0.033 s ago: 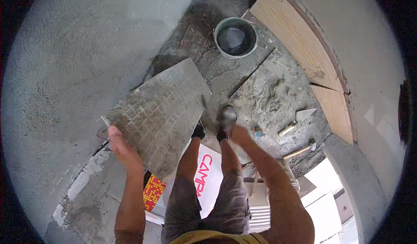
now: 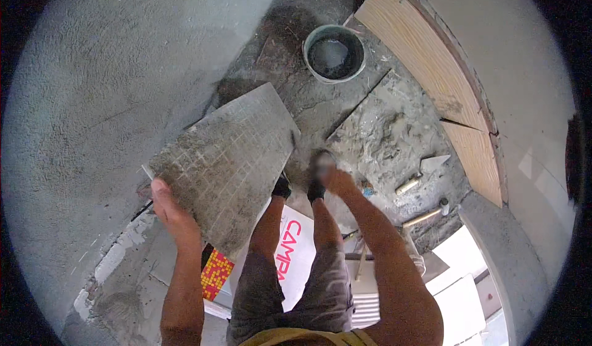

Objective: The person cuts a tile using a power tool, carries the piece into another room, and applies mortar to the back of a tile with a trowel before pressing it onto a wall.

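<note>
My left hand (image 2: pixel 172 210) grips the lower left edge of a large grey tile (image 2: pixel 225 158), its thumb along the near edge. The tile stands tilted, and its cement-smeared face shows a grid of raised lines. To the right of it my right hand (image 2: pixel 338 181) is closed round a small dark and silvery object (image 2: pixel 322 163), smeared by motion, so its kind does not show. That object is just above my right foot, apart from the tile. A thin dark thing (image 2: pixel 295 140) shows at the tile's right edge.
A bucket (image 2: pixel 334 53) with dark liquid stands ahead. Wet mortar (image 2: pixel 388 118) lies on a board at right, with a trowel (image 2: pixel 421 175) and a hammer (image 2: pixel 427 215) near it. Wood-look planks (image 2: pixel 425 56) line the right wall. A white printed box (image 2: pixel 299 235) is between my legs.
The tile and my left hand have shifted very slightly left. My right hand and its blurred object have turned a little, with less of the object's silvery part showing.
</note>
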Tool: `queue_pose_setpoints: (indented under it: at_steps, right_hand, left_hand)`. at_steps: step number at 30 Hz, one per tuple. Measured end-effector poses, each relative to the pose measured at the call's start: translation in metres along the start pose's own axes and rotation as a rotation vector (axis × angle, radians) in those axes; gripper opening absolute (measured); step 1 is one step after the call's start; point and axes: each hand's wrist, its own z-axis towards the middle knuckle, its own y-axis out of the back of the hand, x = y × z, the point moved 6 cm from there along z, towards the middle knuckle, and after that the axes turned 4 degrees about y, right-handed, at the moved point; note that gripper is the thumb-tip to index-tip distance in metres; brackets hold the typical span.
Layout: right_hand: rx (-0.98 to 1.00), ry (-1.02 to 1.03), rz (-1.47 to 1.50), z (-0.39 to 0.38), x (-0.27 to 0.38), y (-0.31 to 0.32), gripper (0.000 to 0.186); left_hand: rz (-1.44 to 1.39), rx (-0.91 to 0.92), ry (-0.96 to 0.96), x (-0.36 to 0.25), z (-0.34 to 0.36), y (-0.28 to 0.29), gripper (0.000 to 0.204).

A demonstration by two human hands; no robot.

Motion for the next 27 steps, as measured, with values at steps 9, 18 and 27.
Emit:
queue_pose_setpoints:
  at_steps: [9, 18, 27]
  right_hand:
    - [0.099, 0.136, 0.192, -0.071, 0.083, 0.082, 0.050]
    - [0.118, 0.348, 0.387, -0.257, 0.155, 0.217, 0.049]
    - [-0.065, 0.196, 0.794, -0.274, 0.149, 0.252, 0.063]
  left_hand:
    - [0.114, -0.097, -0.110, 0.009, 0.006, 0.007, 0.053]
    - [-0.323, 0.047, 0.033, -0.035, -0.014, -0.054, 0.052]
    - [-0.423, 0.175, -0.031, -0.044, -0.009, -0.077, 0.055]
